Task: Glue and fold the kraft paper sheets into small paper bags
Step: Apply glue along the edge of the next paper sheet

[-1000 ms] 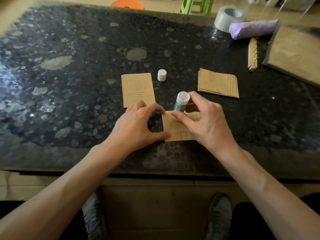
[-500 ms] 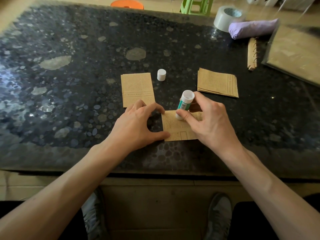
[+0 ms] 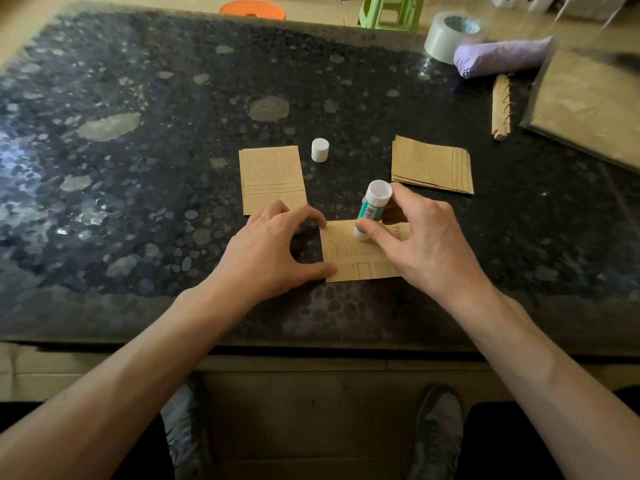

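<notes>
A small printed kraft sheet (image 3: 349,252) lies near the table's front edge. My right hand (image 3: 422,244) holds a green and white glue stick (image 3: 372,209) upside down, its tip pressed onto the sheet's upper part. My left hand (image 3: 273,251) pins the sheet's left edge with thumb and index fingertips. A folded kraft piece (image 3: 272,176) lies just beyond my left hand. Farther right sits a stack of kraft sheets (image 3: 433,164). The white glue cap (image 3: 319,150) stands between them.
A roll of tape (image 3: 450,36), a purple bundle (image 3: 502,57), a narrow spiral-bound kraft strip (image 3: 501,107) and a clear packet of kraft paper (image 3: 588,102) lie at the back right. The dark stone table (image 3: 138,150) has a green stool (image 3: 391,10) and an orange seat (image 3: 252,9) beyond it.
The glue stick has slid a little to the right along the sheet's top and tilted more. My left hand has stayed put on the sheet's left edge.
</notes>
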The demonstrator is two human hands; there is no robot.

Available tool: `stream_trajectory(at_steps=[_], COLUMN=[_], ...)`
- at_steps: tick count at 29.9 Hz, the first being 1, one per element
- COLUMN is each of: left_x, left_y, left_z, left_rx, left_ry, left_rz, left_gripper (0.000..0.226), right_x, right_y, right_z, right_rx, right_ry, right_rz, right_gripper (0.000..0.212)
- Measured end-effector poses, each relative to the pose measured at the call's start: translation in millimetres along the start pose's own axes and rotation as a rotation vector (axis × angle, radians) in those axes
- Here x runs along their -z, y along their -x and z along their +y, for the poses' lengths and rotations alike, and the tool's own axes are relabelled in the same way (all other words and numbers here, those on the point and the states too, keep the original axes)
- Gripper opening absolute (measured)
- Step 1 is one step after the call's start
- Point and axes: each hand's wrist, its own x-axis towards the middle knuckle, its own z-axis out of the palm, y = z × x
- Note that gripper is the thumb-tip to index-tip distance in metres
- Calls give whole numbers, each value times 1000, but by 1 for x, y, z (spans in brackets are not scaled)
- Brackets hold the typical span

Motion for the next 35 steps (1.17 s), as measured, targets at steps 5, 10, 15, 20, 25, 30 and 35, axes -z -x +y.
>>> stream_trajectory(at_steps=[5, 10, 15, 20, 25, 30, 35], left_x=[0, 1, 1, 1, 1, 1, 1], left_y=[-1, -1, -1, -2, -1, -1, -1], left_z=[-1, 0, 0, -1, -1, -2, -2], left_rx=[-2, 1, 5, 4, -2, -6, -10], left_ry=[0, 4, 7, 10, 9, 11, 13], left_rz=[-6, -17, -25, -18, -21, -24, -22], left_gripper=[67, 67, 68, 67, 68, 68, 67], right_x=[0, 4, 6, 10, 10, 11, 12], right_y=[2, 3, 3, 7, 8, 9, 11], right_z=[1, 3, 6, 9, 11, 16, 19], right_rx=[4, -8, -29, -12, -10, -14, -28], right_ry=[53, 25, 5, 5, 21, 31, 25], right_rz=[35, -11, -40, 27, 43, 54, 71], right_gripper=[29, 27, 29, 28, 28, 27, 29])
